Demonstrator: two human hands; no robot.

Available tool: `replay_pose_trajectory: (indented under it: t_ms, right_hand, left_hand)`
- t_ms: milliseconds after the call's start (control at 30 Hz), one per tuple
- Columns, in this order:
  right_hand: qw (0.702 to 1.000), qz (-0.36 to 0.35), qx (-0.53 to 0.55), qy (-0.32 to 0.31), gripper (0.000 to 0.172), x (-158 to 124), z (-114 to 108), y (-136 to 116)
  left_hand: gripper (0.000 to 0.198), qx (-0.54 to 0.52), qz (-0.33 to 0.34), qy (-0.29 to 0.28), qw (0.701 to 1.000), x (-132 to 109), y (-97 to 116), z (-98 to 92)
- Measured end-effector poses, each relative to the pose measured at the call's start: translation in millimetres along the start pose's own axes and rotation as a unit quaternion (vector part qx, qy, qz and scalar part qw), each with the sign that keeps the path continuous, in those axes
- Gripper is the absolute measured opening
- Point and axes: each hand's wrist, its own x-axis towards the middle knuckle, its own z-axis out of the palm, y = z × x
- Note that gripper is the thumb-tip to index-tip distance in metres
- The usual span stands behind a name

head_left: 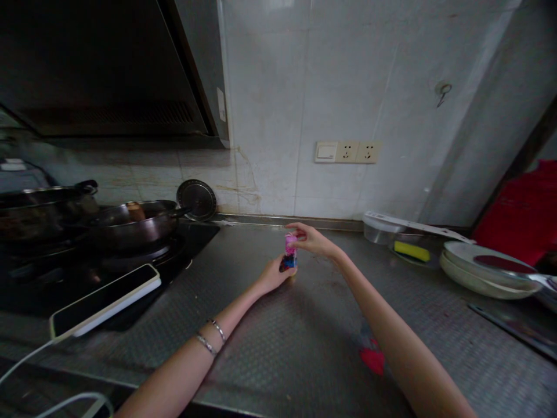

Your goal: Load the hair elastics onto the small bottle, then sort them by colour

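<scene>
Far left, a steel pan (148, 229) sits on the black stovetop (204, 233), a dark-screened phone (107, 299) lying near its front edge. Centre stage, mid-counter (261, 360), here's the left hand (273, 276), fingers wrapped round the lower part of a small bottle (287, 263)! Right beside it, the right hand (312, 241), fingers pinching the bottle's pink top (289, 244). Further right: a clear tub (378, 233), a yellow sponge (411, 252), then stacked pale bowls (472, 281).

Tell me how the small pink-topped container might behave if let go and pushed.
The small pink-topped container would probably tip easily, being taller than wide. It's likely light, looking small beside the left hand gripping it, though its contents can't be judged.
</scene>
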Motion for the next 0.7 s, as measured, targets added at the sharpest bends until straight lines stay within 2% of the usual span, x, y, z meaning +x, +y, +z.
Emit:
replay_pose_trajectory:
  t_ms: [167,400,567,700]
  right_hand:
    - [0.993,-0.011,-0.115,0.028,0.051,0,3,-4]
    - [0.980,0.002,-0.196,0.046,0.050,-1,7,-11]
    - [0.975,0.014,-0.214,0.053,0.051,-1,7,-12]
    - [0.980,0.017,-0.194,0.042,0.066,-4,10,-8]
  left_hand:
    - [0.042,0.006,-0.016,0.005,1.000,0,2,-0.3]
    - [0.042,0.027,-0.018,0.005,0.999,1,1,1.2]
    - [0.041,0.036,-0.022,0.007,0.999,1,1,1.5]
    - [0.045,0.038,-0.017,0.017,0.999,1,-1,1.5]
